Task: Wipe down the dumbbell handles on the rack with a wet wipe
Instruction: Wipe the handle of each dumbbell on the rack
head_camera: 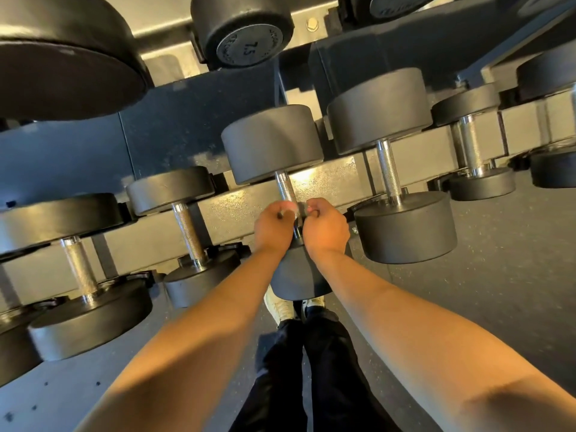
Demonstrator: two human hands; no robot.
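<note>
Dumbbell (271,145): there it sits on the lower tier, black round heads, lying front to back across the rails, and both arms are stretched out to it
Rack (224,213): pale speckled rails below, dark frame above, with dumbbells lined up side by side along it
Handle (285,188): knurled chrome; the upper stretch is bare and catching the light, the lower stretch disappears between the two hands
Left grip (274,226): clenched, fingers curled right onto the lower part of the handle, back of the hand facing the camera
Pale scrap (289,207): a small whitish bit shows at the left fingertips, against the handle; too small to tell whether it is the wipe
Right grip (325,227): just beside the left one, on the other side of the handle, fingers curled in tight; what they grasp, if anything, cannot be made out
Left neighbour (170,188): a smaller dumbbell one slot over, handle untouched
Right neighbour (378,110): a bigger dumbbell on the other side, its near head just beside the right wrist
Upper tier: a dumbbell marked 7.5 (249,45) overhead
Floor (514,275): dark speckled matting
Below the hands: pale shoes (279,302) and dark trousers (327,369), close to the rack
</note>
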